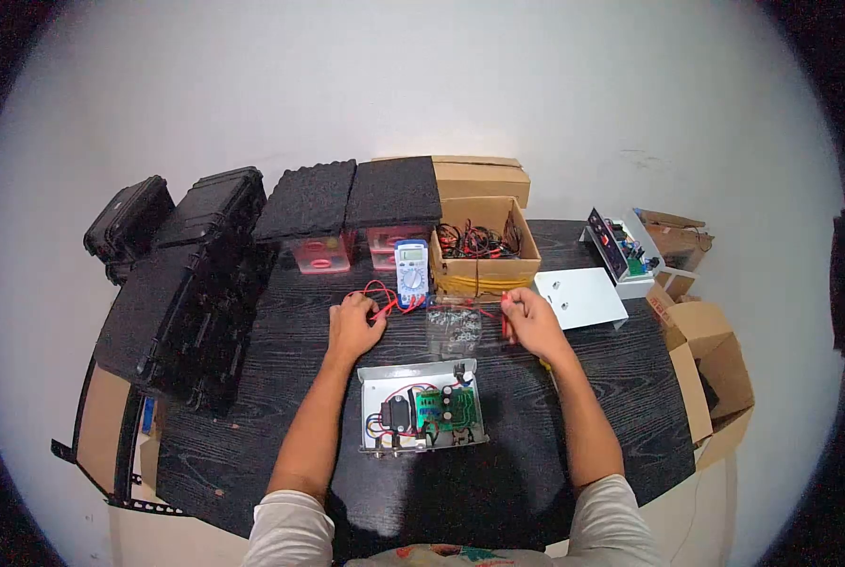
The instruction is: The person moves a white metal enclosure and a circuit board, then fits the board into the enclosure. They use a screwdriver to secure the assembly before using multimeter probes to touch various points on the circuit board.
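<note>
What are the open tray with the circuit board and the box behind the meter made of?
Tray: likely bare sheet metal, silvery with dull sheen and folded edges. Box: brown cardboard, matte, with creased open flaps.

Dark table point(243, 454) with multimeter point(411, 269), open metal chassis point(422, 412), cardboard box point(485, 253), perhaps a screw bag point(454, 328).

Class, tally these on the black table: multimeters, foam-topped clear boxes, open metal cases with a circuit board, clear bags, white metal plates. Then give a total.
Multimeters: 1
Foam-topped clear boxes: 2
Open metal cases with a circuit board: 1
Clear bags: 1
White metal plates: 1
Total: 6
</note>
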Demonstrator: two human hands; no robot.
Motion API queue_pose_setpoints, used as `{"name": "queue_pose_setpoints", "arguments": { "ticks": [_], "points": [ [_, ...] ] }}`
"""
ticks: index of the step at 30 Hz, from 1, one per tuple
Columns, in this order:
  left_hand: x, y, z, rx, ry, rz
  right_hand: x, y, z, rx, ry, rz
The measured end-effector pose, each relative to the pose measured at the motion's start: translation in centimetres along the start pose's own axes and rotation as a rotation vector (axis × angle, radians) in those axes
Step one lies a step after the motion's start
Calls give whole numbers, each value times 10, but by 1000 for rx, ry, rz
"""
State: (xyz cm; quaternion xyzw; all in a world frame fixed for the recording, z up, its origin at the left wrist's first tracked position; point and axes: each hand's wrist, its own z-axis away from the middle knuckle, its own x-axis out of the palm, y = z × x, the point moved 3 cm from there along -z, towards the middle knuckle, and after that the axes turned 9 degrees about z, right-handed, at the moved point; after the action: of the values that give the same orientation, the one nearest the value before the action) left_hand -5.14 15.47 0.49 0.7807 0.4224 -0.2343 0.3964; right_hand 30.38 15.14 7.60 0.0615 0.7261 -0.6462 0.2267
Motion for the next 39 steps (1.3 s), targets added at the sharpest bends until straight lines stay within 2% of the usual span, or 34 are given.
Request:
{"name": "queue_pose_setpoints", "arguments": {
  "ticks": [1, 4, 7, 10, 13, 15, 18, 21, 24, 25, 28, 31, 35, 37, 39],
  "points": [
    [0, 1, 0, 0, -22, 2, 3, 15, -9, -180, 114, 23],
    [1, 1, -1, 1, -53, -9, 3, 22, -11, -72, 55, -72],
    [0, 0, -1, -12, -16, -74, 7, 25, -14, -124, 111, -5],
    [0, -4, -2, -52, 41, -138, 10, 14, -6, 1, 54, -171],
    [-3, -5, -1, -90, 119, -119, 6, 17, -8, -171, 130, 157],
    [-12, 5, -1, -55, 164, -82, 4, 19, -8, -180, 192, 277],
    [-15, 9, -5, -53, 128, -51, 4, 0, 2, -227, 279, 470],
    [-18, 19, -8, 37, 76, -106, 2, -10, 10, -283, 262, 593],
    [-18, 22, -28, 229, 101, 66, 0, -17, 11, -341, 274, 746],
    [-16, 24, -38, 194, 68, 106, 2, -18, 14, -354, 276, 809],
    [-21, 41, -76, 401, 0, 46, 4, -33, 19, -519, 419, 908],
    [-10, 44, -100, 451, -173, 41, 3, -40, 21, -507, 504, 907],
    [-1, 41, -116, 397, -403, 62, -5, -36, 20, -286, 371, 867],
    [-2, 45, -117, 429, -407, 0, -4, -37, 21, -222, 349, 906],
    [-3, 49, -117, 437, -421, -44, -5, -34, 17, -298, 385, 859]
  ]
}}
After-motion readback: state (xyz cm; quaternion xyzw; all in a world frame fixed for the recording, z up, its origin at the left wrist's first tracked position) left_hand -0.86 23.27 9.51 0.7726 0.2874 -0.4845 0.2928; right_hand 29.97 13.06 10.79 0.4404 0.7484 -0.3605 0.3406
